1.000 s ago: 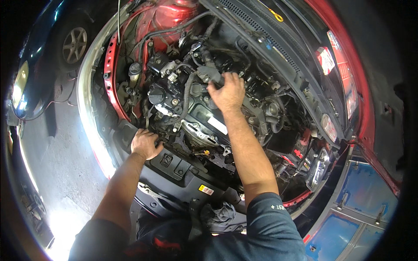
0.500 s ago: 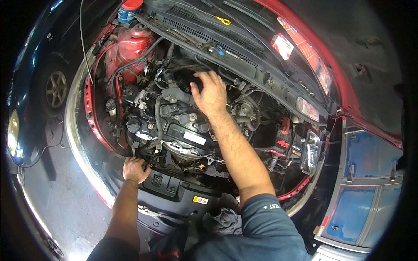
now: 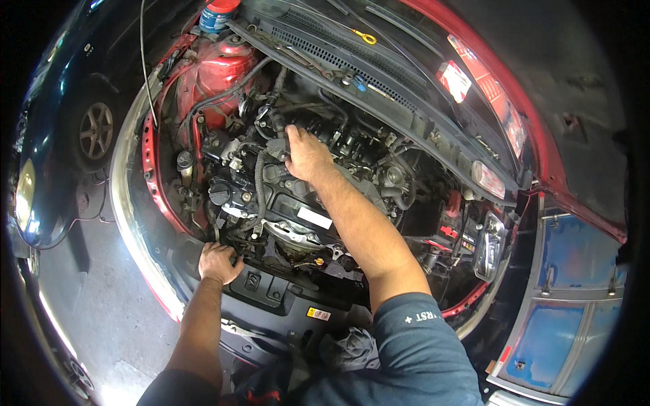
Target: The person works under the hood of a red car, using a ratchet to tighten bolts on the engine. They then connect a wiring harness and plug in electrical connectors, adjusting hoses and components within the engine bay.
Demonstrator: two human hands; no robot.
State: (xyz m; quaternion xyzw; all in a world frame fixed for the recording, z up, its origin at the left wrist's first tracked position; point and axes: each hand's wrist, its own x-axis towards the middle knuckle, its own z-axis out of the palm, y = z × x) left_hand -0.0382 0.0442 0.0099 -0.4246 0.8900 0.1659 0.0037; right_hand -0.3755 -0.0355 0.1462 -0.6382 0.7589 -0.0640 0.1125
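My right hand [image 3: 306, 154] reaches over the engine [image 3: 288, 203], its fingers curled in at the end of a dark harness piece [image 3: 276, 146] beside the ignition coils. What lies between the fingertips is hidden by the hand. Left of the coils, a ribbed conduit [image 3: 260, 179] runs down past the black oil filler cap [image 3: 219, 193]. At the front of the engine bay, my left hand [image 3: 219, 262] rests on the black plastic front panel [image 3: 267, 287], its fingers lying over the inner edge and its thumb apart.
Behind the engine, a yellow-ringed dipstick [image 3: 364, 36] and several tools lie along the cowl [image 3: 338, 54]. A red-lidded tub [image 3: 218, 15] stands at the far left corner. The battery [image 3: 450, 233] is to the right. A grey cloth [image 3: 352, 348] lies near me.
My right hand has moved left and a little nearer, from above the rear of the engine onto the harness by the coils, its fingers closing. My left hand stays on the panel.
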